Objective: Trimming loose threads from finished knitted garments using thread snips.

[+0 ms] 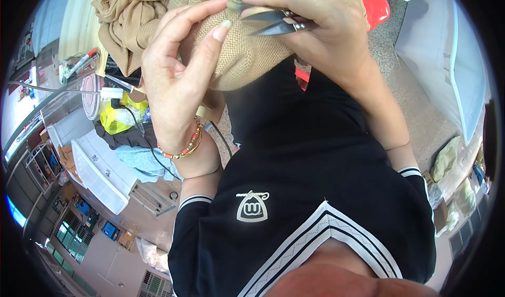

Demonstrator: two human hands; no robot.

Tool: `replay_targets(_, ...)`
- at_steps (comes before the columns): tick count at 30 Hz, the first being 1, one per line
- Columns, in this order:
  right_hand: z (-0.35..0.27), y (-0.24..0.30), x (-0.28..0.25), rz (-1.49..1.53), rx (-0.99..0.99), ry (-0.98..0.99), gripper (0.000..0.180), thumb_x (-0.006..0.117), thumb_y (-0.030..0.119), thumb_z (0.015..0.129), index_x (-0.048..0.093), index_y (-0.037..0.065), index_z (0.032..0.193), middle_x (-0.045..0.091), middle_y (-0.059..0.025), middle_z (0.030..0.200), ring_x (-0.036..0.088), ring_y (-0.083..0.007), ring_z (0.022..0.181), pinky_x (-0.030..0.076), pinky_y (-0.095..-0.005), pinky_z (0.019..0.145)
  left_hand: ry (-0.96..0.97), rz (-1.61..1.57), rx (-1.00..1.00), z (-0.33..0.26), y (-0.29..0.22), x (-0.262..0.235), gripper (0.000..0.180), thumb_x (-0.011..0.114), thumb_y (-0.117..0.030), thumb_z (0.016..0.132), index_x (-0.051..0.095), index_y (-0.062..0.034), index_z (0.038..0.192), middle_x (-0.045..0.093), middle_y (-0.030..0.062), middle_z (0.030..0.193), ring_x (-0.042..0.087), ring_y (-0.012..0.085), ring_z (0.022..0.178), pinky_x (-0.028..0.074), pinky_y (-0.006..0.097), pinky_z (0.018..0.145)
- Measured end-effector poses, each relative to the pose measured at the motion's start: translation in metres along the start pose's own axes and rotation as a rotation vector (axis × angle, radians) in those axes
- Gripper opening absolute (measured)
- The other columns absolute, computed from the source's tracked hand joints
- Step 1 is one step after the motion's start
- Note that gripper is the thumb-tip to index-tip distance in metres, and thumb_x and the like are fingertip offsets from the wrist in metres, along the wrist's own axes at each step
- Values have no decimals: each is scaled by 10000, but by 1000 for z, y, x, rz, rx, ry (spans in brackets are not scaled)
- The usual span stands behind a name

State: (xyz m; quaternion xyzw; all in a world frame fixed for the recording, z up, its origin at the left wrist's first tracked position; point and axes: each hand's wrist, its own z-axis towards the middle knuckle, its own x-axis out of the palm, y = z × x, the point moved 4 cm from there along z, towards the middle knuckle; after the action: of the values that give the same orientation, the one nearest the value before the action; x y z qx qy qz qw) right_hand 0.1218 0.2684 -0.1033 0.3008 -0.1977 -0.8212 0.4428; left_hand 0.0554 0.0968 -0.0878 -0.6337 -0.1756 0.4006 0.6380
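Observation:
A beige knitted garment [247, 55] is bunched up in front of me. My left hand [179, 68] grips it from the left, thumb on the near face and index finger along the top. The other left fingers are partly hidden. Small dark-bladed thread snips [281, 26] lie in my right hand [326, 23], their two blades apart and pointing left, over the knit. The right fingertips meet the left index fingertip at the fabric's upper part. What sits between those tips is too small to make out.
More beige knitwear [129, 26] is heaped at the far left. Beside it are a white power plug with a cable [112, 93], a yellow plastic bag [113, 121] and a light-blue cloth [142, 157]. A red plastic stool [376, 8] and a translucent bin [442, 50] stand on the right.

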Motion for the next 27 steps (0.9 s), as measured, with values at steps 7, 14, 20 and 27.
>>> replay_targets(7,-23,5,4,-64,309,-110,256,692,-3,749,764,76,982,724,-104,822,707,-211,707,530,-279,600,-83,12,-8,-2,-4,1,183,649,-9,907,701,13,1081,634,59,1019,592,119,940,438,231,846)
replay_targets(14,-24,7,4,-70,268,-125,259,704,0,749,754,73,992,734,-90,854,706,-192,698,533,-275,596,-183,185,95,1,0,3,125,731,-65,875,720,4,979,612,36,945,574,85,854,448,208,750)
replay_targets(20,-27,3,5,-87,253,-156,255,710,11,753,754,82,994,728,-85,841,701,-204,687,528,-279,586,-212,391,270,8,-6,3,92,737,-57,856,713,-6,927,608,61,941,574,134,835,449,236,746)
replay_targets(27,-27,0,7,-75,280,-170,241,726,39,750,760,101,980,704,-91,764,685,-209,650,519,-293,570,-269,350,347,2,-11,7,61,709,-38,864,672,-11,904,611,71,958,576,179,883,451,280,792)
